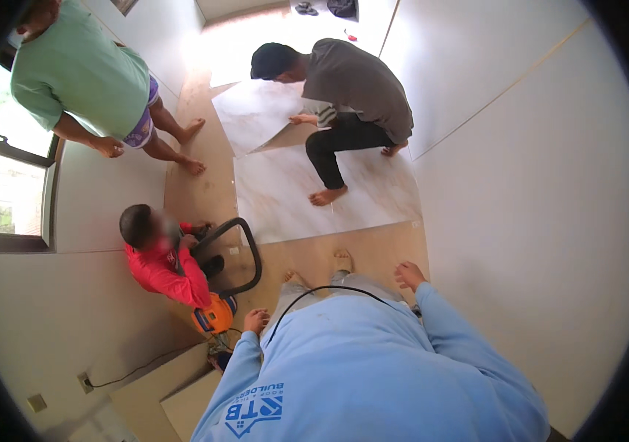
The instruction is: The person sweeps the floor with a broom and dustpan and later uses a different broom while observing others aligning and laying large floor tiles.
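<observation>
My left hand hangs beside my left hip with its fingers loosely bent and nothing visible in it. On the other side my right hand is held out from my hip, fingers apart, holding nothing. My bare feet stand on the tan floor, just short of a large marble-patterned sheet. Beyond it lies a second marble-patterned sheet. A squatting person in a dark shirt and cap has a hand at its edge, which looks raised off the floor.
At left, a person in red crouches by a black hose and an orange vacuum cleaner. Another person in a green shirt stands near the window. A cord runs to a wall socket; boards lean below.
</observation>
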`<state>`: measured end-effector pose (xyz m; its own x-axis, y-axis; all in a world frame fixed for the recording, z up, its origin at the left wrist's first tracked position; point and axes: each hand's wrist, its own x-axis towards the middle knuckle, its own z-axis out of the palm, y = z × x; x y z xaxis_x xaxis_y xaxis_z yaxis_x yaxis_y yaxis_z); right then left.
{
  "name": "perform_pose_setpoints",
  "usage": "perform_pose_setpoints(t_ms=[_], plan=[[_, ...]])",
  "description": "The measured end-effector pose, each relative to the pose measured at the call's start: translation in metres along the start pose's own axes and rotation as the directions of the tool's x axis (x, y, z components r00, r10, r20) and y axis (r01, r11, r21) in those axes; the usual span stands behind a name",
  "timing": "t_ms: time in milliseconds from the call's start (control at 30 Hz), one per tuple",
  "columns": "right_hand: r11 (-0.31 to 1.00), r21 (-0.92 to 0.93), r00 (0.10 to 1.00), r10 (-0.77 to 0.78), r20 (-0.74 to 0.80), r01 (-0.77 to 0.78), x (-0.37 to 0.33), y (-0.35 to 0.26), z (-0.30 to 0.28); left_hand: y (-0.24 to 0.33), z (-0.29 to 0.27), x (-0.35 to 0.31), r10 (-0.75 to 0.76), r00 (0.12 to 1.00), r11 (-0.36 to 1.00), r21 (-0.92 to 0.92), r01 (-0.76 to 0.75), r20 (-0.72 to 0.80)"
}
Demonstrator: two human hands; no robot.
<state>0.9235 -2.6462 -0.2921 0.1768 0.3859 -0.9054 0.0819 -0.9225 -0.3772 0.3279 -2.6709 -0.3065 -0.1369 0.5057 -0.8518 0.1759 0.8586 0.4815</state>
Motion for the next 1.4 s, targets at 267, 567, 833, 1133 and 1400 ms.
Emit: perform_pose_setpoints(t_ms=[267, 567, 833, 1133, 1400], plan=[[0.998, 0.052, 1.0, -0.019, -0.012, 0.02, -0.025, -0.031, 0.105, 0.064, -0.116, 0.062, 0.003, 0.999, 0.983, -0.183, -0.009, -0.033], [0.997, 0.073, 1.0, 0.024, 0.009, -0.025, -0.049, -0.027, 0.129, 0.064, -0.132, 0.073, 0.018, 0.999, 0.982, -0.188, -0.027, -0.051], [0.996, 0.068, 0.999, 0.053, 0.0, -0.052, -0.048, -0.009, 0.121, 0.036, -0.109, 0.052, -0.112, 0.994, 0.963, -0.247, 0.11, 0.005], [0.998, 0.059, 1.0, 0.019, -0.001, -0.019, -0.043, -0.019, 0.116, 0.032, -0.117, 0.072, -0.069, 0.99, 0.908, -0.403, 0.113, 0.122], [0.995, 0.097, 0.999, 0.023, -0.025, -0.02, -0.042, -0.024, 0.12, 0.065, -0.106, 0.057, -0.059, 0.998, 0.947, -0.317, 0.044, -0.038]])
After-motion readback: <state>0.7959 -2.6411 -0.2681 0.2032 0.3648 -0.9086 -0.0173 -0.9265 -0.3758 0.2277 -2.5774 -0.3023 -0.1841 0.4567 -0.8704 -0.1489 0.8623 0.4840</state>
